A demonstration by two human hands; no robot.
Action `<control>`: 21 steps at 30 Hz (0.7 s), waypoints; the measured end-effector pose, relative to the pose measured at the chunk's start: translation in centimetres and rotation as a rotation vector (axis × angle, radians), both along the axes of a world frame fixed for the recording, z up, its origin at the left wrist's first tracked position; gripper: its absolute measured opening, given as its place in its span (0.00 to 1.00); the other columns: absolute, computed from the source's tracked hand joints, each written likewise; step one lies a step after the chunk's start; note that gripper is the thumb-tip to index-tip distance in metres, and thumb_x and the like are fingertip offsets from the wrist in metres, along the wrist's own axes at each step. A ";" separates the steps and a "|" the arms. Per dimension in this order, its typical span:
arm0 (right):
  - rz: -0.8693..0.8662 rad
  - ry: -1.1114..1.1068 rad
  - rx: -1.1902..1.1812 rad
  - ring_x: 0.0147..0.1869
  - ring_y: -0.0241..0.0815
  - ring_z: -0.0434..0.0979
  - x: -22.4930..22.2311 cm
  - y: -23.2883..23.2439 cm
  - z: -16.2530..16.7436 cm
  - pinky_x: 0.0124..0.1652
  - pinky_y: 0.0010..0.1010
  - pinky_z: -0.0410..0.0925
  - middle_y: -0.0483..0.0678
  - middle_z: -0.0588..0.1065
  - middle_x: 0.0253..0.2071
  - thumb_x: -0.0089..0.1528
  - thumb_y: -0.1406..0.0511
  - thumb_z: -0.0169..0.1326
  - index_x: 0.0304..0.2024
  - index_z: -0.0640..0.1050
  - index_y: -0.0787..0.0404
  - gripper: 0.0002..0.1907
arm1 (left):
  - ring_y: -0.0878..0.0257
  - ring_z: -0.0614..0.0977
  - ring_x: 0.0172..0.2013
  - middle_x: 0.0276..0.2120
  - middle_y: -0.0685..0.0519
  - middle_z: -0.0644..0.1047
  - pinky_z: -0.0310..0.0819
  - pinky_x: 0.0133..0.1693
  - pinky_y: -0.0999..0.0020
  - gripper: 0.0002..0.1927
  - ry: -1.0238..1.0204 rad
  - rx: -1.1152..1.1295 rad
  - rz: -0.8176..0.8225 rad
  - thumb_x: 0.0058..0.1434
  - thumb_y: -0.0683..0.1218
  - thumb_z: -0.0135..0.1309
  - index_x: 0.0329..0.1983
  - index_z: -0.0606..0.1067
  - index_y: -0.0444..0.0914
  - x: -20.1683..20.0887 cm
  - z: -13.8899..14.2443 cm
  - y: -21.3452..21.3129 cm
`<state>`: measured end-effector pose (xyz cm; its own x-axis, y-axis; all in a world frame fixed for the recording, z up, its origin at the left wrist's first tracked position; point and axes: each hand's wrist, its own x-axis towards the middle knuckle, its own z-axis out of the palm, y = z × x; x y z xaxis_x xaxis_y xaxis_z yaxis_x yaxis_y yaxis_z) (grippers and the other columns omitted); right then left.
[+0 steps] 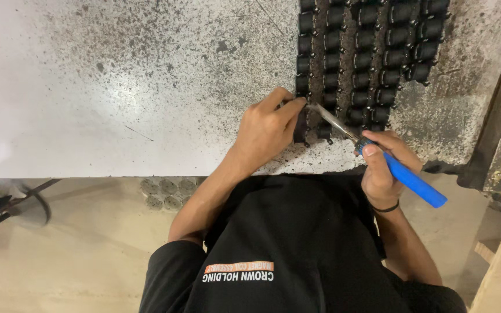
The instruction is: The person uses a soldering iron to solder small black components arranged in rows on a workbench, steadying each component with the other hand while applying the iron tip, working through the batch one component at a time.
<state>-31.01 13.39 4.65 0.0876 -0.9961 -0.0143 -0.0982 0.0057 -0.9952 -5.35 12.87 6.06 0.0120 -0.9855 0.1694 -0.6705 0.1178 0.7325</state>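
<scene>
Pinching a small black cylindrical coil (pixel 300 124) in our left hand (pixel 268 130), we see our right hand (pixel 381 168) clasp the blue-handled soldering iron (pixel 401 174) (tip apparently touching it), shaft slanting up-left toward that grip.

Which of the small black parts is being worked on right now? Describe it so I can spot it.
On the speckled metal table, rows of small black cylindrical parts run down from the top edge. Follow the leftmost row to its near end: the part there is pinned by the left hand, and the blue-handled soldering iron in the right hand points at it.

Rows of small coils (pixel 372 58) on worktable (pixel 117 87), soldering iron (pixel 398 168) just before them
</scene>
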 end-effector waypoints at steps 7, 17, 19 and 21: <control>0.087 0.124 -0.130 0.38 0.40 0.75 -0.2 -0.4 0.7 0.39 0.24 0.66 0.56 0.78 0.39 0.64 0.67 0.59 0.47 0.80 0.72 0.13 | 0.55 0.82 0.25 0.37 0.51 0.76 0.78 0.27 0.62 0.06 -0.009 0.002 0.015 0.62 0.37 0.60 0.42 0.82 0.37 0.0 -0.1 -0.1; 0.079 0.154 -0.179 0.39 0.42 0.77 -0.3 -0.2 0.6 0.41 0.25 0.67 0.57 0.78 0.39 0.65 0.66 0.58 0.45 0.80 0.73 0.13 | 0.57 0.81 0.24 0.38 0.50 0.76 0.77 0.25 0.64 0.09 -0.038 -0.010 0.007 0.60 0.37 0.59 0.44 0.81 0.34 -0.4 -0.2 0.2; 0.075 0.163 -0.173 0.38 0.42 0.76 -0.3 -0.1 0.7 0.40 0.25 0.66 0.57 0.78 0.40 0.65 0.66 0.58 0.45 0.80 0.73 0.13 | 0.57 0.81 0.24 0.38 0.52 0.77 0.77 0.25 0.64 0.08 -0.027 -0.022 0.022 0.62 0.37 0.60 0.44 0.82 0.35 -0.3 -0.2 0.3; -0.003 0.113 -0.106 0.32 0.39 0.72 -0.1 -0.1 0.6 0.34 0.24 0.63 0.56 0.76 0.38 0.63 0.67 0.58 0.45 0.80 0.73 0.14 | 0.58 0.81 0.24 0.38 0.52 0.78 0.77 0.25 0.64 0.09 -0.014 -0.017 0.023 0.62 0.38 0.60 0.45 0.82 0.36 -0.1 -0.3 0.2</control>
<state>-31.08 13.34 5.21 0.0884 -0.9928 0.0814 -0.2096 -0.0984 -0.9728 -5.48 13.10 5.80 0.0321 -0.9819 0.1865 -0.6836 0.1146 0.7208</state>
